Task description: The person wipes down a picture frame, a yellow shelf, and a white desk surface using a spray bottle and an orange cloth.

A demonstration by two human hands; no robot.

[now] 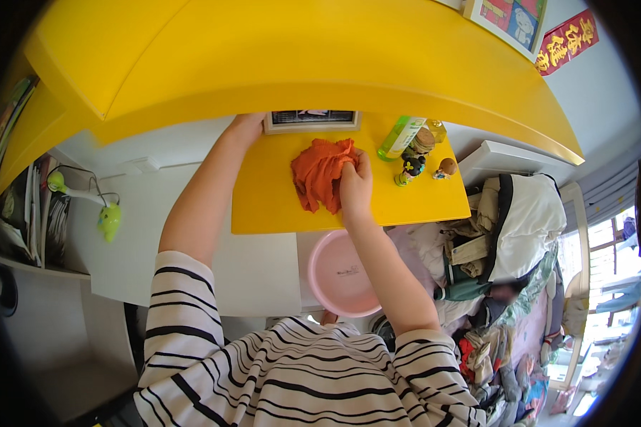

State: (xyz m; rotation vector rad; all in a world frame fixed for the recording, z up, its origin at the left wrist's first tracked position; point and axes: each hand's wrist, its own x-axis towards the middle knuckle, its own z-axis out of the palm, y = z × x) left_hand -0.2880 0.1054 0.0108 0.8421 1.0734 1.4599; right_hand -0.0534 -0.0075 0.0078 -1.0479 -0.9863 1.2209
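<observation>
My right hand (357, 184) grips a bunched orange cloth (320, 173) over a yellow shelf (267, 203). At the shelf's back, my left hand (253, 127) is at the left edge of a picture frame (312, 127) with a light wooden border. The upper yellow board hides the frame's top and part of my left fingers, so their grip is not plain. Right of the cloth stand a bottle of green liquid (400, 140), a corked jar (423, 141) and two small figurines, one black-haired (410, 169) and one brown-haired (445, 168).
Above the shelf juts a large yellow cabinet board (310, 53). A pink basin (336, 272) sits below the shelf's front edge. To the left are a white desk (139, 240), a green-and-white lamp (107, 219) and upright books (37, 213). Piled clothes (491, 341) lie at right.
</observation>
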